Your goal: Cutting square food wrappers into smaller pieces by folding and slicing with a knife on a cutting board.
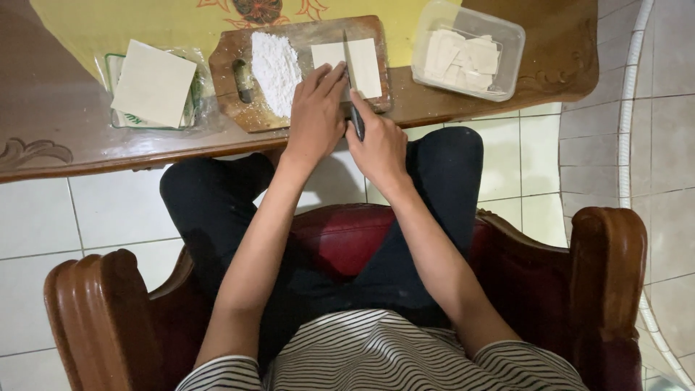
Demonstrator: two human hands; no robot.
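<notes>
Head camera, looking straight down at my lap and the table edge in front of me. A pale square dough sheet [347, 64] lies flat on a wooden cutting board [304, 43], toward the board's right half. A knife [352, 87] runs across the sheet from near edge to far edge, its blade splitting the square into a left and a right part. My right hand [376, 145] is closed around the dark knife handle at the near edge of the board. My left hand [316, 116] lies flat and open, fingertips pressing on the left part of the sheet, just beside the blade.

On the left half of the board sits a heap of white flour [275, 66], touching nothing else that I can see. To the right of the board stands a clear plastic tub [507, 36] holding a loose pile of cut pale pieces. To the left of the board, a stack of uncut square sheets [152, 83] rests on its crinkled clear wrapper. All of this sits on a brown wooden table [51, 130] partly covered by a yellow cloth [108, 22].

Nearer to me are my dark trousers, a striped shirt, a red cushioned wooden armchair [615, 268] and a pale tiled floor.

My judgement on risk: my left fingertips are so close to the blade that a slip sideways could nick them. The soft sheet could also drag or bunch under the knife, giving a crooked cut.
</notes>
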